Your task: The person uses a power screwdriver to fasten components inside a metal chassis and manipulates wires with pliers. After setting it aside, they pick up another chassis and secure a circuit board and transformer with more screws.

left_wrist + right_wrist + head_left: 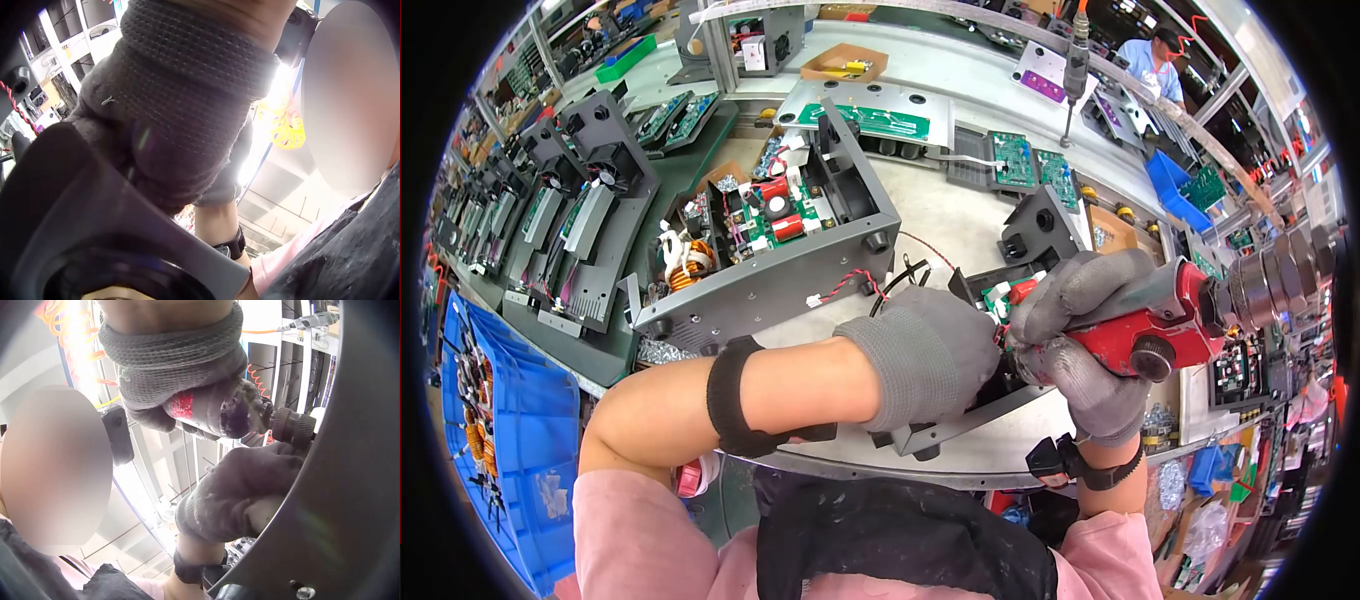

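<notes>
Here, my right grip [1090, 385] clasps a red tool [1115, 345]; whether my left grip [932, 345], beside it, holds anything, I cannot tell.

Head view: above red metal power tool [1120, 343], facing forward-down. Right wrist view: close below tool, facing up to pale panelled ceiling [31, 369]. Left wrist view: left of tool, near grey-gloved left hand [169, 119], facing up. Tool shared by head, right wrist views.

The left hand [935, 350] sits beside the right hand [1065, 300], fingers curled; left elbow [605, 435] bent.
</notes>
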A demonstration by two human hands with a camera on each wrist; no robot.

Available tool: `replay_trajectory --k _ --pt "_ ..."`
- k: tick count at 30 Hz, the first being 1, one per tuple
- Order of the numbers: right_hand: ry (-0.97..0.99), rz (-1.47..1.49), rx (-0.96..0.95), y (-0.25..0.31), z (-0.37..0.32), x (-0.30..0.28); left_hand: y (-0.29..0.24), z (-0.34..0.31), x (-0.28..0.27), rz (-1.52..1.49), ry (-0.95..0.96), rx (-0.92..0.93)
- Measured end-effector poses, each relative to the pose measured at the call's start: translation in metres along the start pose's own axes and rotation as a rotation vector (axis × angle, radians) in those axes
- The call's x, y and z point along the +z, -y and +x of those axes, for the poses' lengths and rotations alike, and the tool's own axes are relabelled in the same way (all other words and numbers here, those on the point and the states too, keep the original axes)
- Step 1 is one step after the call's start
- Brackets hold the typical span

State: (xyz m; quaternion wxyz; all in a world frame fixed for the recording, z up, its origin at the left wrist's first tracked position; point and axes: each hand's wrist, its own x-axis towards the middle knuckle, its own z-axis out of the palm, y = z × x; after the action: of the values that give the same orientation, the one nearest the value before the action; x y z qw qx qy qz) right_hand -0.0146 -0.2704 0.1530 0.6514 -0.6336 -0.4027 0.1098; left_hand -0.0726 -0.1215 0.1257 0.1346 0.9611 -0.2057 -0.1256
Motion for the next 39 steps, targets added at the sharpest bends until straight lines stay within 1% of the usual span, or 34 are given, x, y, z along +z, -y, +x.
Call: replay_trajectory --k 1,2,4,5,7,10,12,14,17,22,26,28,33,35,37,39 --pt "-0.048 0.102 0.06 0.0 0.0 0.001 -0.001 0.0 0.0 0.019 0.003 -0.009" --pt "-0.049 0.103 0.058 0.0 0.001 -0.001 -0.001 0.0 0.0 0.039 0.005 -0.018" --pt "0.047 -0.097 -0.049 -0.002 0.002 -0.006 -0.003 -0.001 -0.004 0.042 0.016 -0.027" --pt "0.045 -0.095 -0.051 -0.002 0.002 -0.006 -0.004 -0.001 -0.005 0.042 0.026 -0.036" --pt "0.012 0.008 -0.018 -0.003 0.0 -0.005 -0.005 0.0 -0.005 0.054 0.032 -0.037" --pt "-0.041 -0.049 -0.005 -0.001 -0.002 -0.002 -0.007 0.0 -0.011 0.06 0.06 -0.055" --pt "-0.028 -0.058 -0.003 -0.002 -0.002 -0.003 -0.007 0.0 -0.01 0.055 0.083 -0.074" --pt "-0.012 -0.066 -0.002 -0.003 -0.001 -0.004 -0.005 0.001 -0.004 0.035 0.024 -0.063" --pt "-0.015 -0.043 0.015 -0.004 -0.001 -0.005 -0.005 0.0 -0.005 0.039 0.029 -0.053" --pt "0.005 -0.008 -0.004 -0.005 0.0 -0.005 -0.004 0.0 -0.004 0.038 0.025 -0.038" --pt "0.008 -0.035 -0.033 -0.005 -0.001 -0.004 -0.003 0.0 -0.004 0.038 0.025 -0.025" --pt "-0.044 0.066 -0.001 -0.005 -0.001 -0.002 -0.003 0.001 -0.004 0.042 0.026 -0.021" --pt "0.007 0.032 0.002 -0.005 -0.001 -0.006 -0.002 0.001 -0.001 0.032 -0.008 -0.009" --pt "0.017 0.028 0.001 -0.005 -0.001 -0.006 -0.004 0.002 -0.005 0.019 0.04 -0.051" --pt "0.011 -0.077 -0.024 -0.005 -0.001 -0.006 -0.004 0.0 -0.007 0.008 0.038 -0.05" --pt "0.003 -0.05 -0.018 -0.007 -0.001 -0.007 -0.004 0.0 -0.007 -0.002 0.035 -0.051"
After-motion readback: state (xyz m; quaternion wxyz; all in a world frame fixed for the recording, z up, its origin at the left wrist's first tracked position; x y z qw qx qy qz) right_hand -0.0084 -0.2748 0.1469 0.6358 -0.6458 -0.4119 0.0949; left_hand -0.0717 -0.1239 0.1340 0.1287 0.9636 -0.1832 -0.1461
